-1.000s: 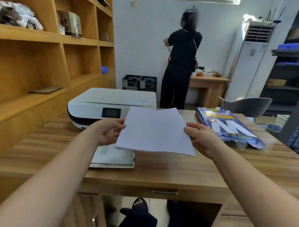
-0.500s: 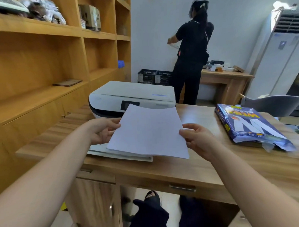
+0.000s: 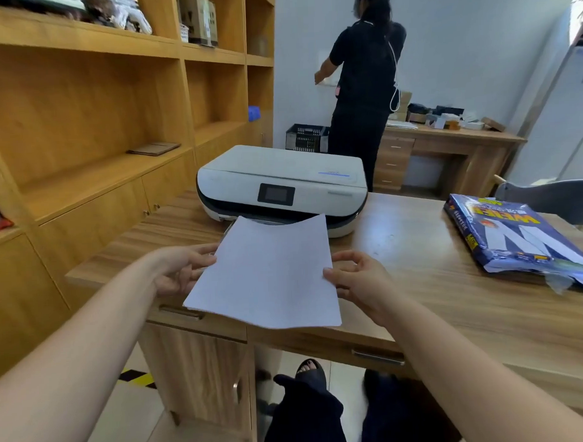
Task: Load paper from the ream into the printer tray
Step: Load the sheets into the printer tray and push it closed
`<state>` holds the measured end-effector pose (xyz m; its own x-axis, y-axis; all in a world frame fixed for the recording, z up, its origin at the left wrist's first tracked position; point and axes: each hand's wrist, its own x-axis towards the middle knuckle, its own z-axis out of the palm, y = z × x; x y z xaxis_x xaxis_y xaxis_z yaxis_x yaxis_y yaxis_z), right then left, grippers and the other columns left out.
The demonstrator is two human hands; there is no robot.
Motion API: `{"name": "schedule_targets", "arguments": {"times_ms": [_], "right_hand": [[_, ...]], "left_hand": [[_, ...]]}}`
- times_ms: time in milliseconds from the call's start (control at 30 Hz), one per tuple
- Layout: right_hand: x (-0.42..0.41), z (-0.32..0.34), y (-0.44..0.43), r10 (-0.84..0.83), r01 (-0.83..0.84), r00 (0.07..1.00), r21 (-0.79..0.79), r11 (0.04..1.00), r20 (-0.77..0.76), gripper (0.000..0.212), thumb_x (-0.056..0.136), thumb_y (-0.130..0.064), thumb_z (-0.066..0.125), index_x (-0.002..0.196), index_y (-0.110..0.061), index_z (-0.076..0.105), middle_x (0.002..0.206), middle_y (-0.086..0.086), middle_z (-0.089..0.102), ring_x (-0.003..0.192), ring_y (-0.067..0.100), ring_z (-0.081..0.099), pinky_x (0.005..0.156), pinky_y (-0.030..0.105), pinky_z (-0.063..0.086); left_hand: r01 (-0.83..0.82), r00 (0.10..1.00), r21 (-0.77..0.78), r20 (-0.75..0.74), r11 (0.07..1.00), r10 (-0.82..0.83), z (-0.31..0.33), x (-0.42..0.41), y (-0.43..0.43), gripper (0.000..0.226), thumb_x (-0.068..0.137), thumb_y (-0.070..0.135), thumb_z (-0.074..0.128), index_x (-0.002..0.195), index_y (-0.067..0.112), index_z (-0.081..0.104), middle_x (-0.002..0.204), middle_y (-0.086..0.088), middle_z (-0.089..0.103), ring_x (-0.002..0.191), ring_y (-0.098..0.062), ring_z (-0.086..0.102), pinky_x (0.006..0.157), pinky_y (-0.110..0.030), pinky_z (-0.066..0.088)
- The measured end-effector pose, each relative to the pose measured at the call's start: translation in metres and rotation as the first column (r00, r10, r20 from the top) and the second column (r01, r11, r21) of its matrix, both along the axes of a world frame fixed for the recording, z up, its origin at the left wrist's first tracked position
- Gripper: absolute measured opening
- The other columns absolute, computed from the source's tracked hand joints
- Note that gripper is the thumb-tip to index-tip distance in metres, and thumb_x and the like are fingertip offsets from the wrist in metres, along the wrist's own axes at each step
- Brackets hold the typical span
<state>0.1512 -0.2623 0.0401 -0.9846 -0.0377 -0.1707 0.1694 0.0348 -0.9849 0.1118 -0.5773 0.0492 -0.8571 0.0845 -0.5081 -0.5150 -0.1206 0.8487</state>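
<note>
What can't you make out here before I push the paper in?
Head view only:
- Printer tray: hidden behind the paper stack; only a sliver shows under the printer.
- Left hand fingers: under the sheets.
- Ream: open end blurred; remaining paper unclear.

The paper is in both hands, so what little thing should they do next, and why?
Probably slide the paper forward and down into the printer. Its far edge already sits at the dark slot, while the left hand and right hand hold its sides.
</note>
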Motion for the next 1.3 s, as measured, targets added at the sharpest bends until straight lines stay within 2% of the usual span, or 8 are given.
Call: {"name": "schedule_targets", "arguments": {"times_ms": [167, 267, 433, 700, 867, 1000, 1200, 1300], "right_hand": [[0.003, -0.006, -0.011, 0.030, -0.031, 0.999, 0.012, 0.999, 0.036, 0.036, 0.083, -0.008, 0.073, 0.113, -0.011, 0.054, 0.107, 0.016, 0.069, 0.088, 0.027, 0.073, 0.075, 0.037, 0.061], [0.006, -0.012, -0.018, 0.052, -0.054, 0.998, 0.045, 0.998, 0.044, 0.035, 0.083, -0.005, 0.073, 0.112, -0.010, 0.053, 0.098, 0.014, 0.071, 0.087, 0.026, 0.073, 0.074, 0.035, 0.060], [0.012, -0.020, -0.024, 0.073, -0.087, 0.993, 0.164, 0.983, 0.089, 0.027, 0.085, -0.008, 0.071, 0.106, -0.012, 0.054, 0.093, 0.010, 0.071, 0.083, 0.021, 0.073, 0.066, 0.029, 0.059], [0.016, -0.012, -0.023, 0.117, -0.156, 0.983, 0.299, 0.941, 0.145, 0.020, 0.086, -0.007, 0.069, 0.104, -0.006, 0.059, 0.087, 0.014, 0.073, 0.067, 0.021, 0.073, 0.064, 0.029, 0.061], [0.019, -0.010, -0.027, 0.147, -0.192, 0.974, 0.289, 0.938, 0.171, 0.031, 0.085, -0.008, 0.071, 0.112, -0.002, 0.057, 0.090, 0.017, 0.073, 0.066, 0.021, 0.074, 0.060, 0.027, 0.060], [0.018, -0.013, -0.028, 0.116, -0.156, 0.984, 0.340, 0.927, 0.137, 0.023, 0.084, -0.011, 0.073, 0.101, -0.009, 0.057, 0.089, 0.015, 0.073, 0.065, 0.020, 0.074, 0.066, 0.033, 0.062], [0.017, -0.013, -0.020, 0.153, -0.195, 0.980, 0.437, 0.878, 0.131, 0.034, 0.085, -0.017, 0.072, 0.114, -0.006, 0.058, 0.075, 0.014, 0.074, 0.061, 0.021, 0.071, 0.064, 0.032, 0.060], [0.017, -0.013, -0.017, 0.130, -0.174, 0.982, 0.411, 0.895, 0.134, 0.035, 0.086, -0.015, 0.071, 0.117, -0.006, 0.058, 0.077, 0.014, 0.075, 0.064, 0.022, 0.071, 0.069, 0.034, 0.062]], "left_hand": [[0.011, 1.000, -0.028, 0.006, 1.000, -0.011, -0.009, 0.009, -0.012, 0.035, 0.089, -0.002, 0.058, 0.120, 0.013, 0.061, 0.108, -0.013, 0.073, 0.081, -0.024, 0.073, 0.070, -0.042, 0.057], [0.035, 0.999, -0.039, 0.011, 0.999, -0.034, -0.014, 0.015, -0.017, 0.033, 0.090, -0.002, 0.057, 0.119, 0.013, 0.062, 0.108, -0.014, 0.073, 0.079, -0.024, 0.073, 0.065, -0.039, 0.061], [0.038, 0.999, -0.045, 0.033, 0.998, -0.036, -0.017, 0.019, -0.025, 0.033, 0.090, -0.004, 0.055, 0.120, 0.010, 0.063, 0.111, -0.015, 0.072, 0.081, -0.026, 0.074, 0.068, -0.040, 0.060], [0.015, 0.997, -0.097, 0.072, 0.995, -0.008, -0.010, 0.019, -0.028, 0.028, 0.090, -0.003, 0.055, 0.115, 0.007, 0.065, 0.108, -0.017, 0.072, 0.077, -0.027, 0.074, 0.045, -0.030, 0.057], [0.008, 0.996, -0.119, 0.093, 0.993, 0.004, -0.008, 0.018, -0.033, 0.030, 0.090, -0.002, 0.056, 0.117, 0.006, 0.065, 0.108, -0.018, 0.072, 0.082, -0.029, 0.073, 0.045, -0.031, 0.058], [0.004, 0.995, -0.124, 0.103, 0.992, 0.009, -0.007, 0.018, -0.028, 0.024, 0.091, -0.004, 0.053, 0.109, 0.004, 0.067, 0.102, -0.018, 0.074, 0.069, -0.027, 0.073, 0.036, -0.027, 0.052], [-0.028, 0.995, -0.179, 0.087, 0.983, 0.044, -0.017, 0.010, -0.023, 0.025, 0.089, -0.003, 0.056, 0.111, 0.003, 0.065, 0.091, -0.017, 0.075, 0.080, -0.028, 0.070, 0.063, -0.033, 0.057], [-0.023, 0.996, -0.205, 0.081, 0.978, 0.040, -0.016, 0.009, -0.021, 0.022, 0.089, -0.002, 0.058, 0.109, 0.003, 0.065, 0.094, -0.017, 0.075, 0.082, -0.027, 0.070, 0.060, -0.030, 0.057]]}}
